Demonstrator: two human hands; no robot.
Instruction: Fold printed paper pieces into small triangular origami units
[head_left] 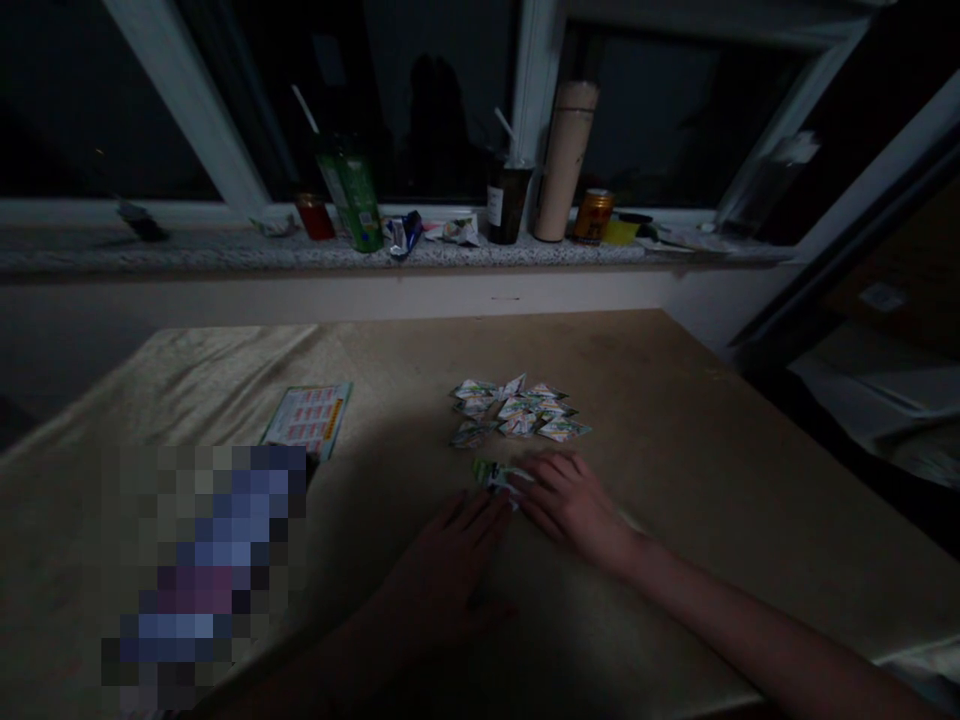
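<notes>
Both of my hands rest on a tan table (675, 420) in dim light. My right hand (570, 500) and my left hand (450, 550) meet at a small folded piece of printed paper (496, 476), with their fingertips pressed on it. Just beyond it lies a pile of several similar folded paper pieces (517, 410). The fingers of both hands look bent down onto the paper.
A printed sheet (309, 418) lies on the table to the left, beside a blurred-out patch (202, 570). The windowsill (225, 250) behind holds a green bottle (351, 195), a red jar (315, 216), a dark bottle (507, 205), a tall beige cylinder (564, 165) and a can (594, 216).
</notes>
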